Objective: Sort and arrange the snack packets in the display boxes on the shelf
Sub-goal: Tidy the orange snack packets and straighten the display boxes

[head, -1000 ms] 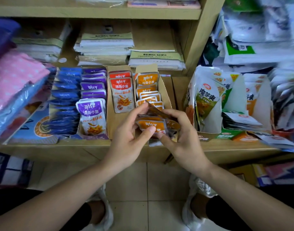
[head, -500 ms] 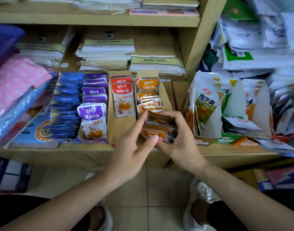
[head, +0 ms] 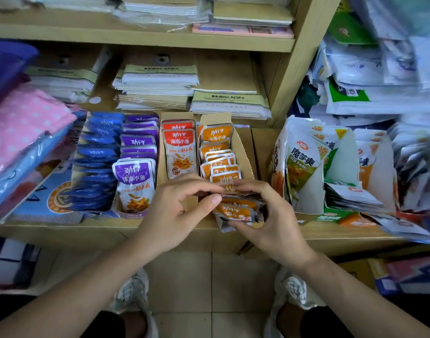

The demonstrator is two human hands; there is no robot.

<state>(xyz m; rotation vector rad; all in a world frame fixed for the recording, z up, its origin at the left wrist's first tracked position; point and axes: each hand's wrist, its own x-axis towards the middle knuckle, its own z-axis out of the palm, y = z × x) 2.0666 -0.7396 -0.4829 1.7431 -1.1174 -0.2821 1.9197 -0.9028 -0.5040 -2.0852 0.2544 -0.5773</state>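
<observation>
Seemingly light, floppy and slick, a small stack of orange snack packets [head: 235,211] sits at the front of its cardboard display box [head: 246,152], pinched between left hand [head: 174,211] and right hand [head: 272,223], best squeezed by its side edges.

- The left forearm [head: 87,276] and the right forearm [head: 355,284] are bare all the way to the edge of the picture.
- The left hand [head: 174,211] and the right hand [head: 275,220] are bare too. The nail of the left thumb is cut short and looks plain.
- The left shoe [head: 133,289] is a white and light grey sports shoe with pale laces.
- The right shoe [head: 292,289] is of the same kind and colours, so the two make a pair.
- Black cloth [head: 62,323] covers the legs near the bottom edge, on both sides. A small part of bare leg shows between this cloth and each shoe. Whether it is shorts or trousers, I cannot tell.
</observation>
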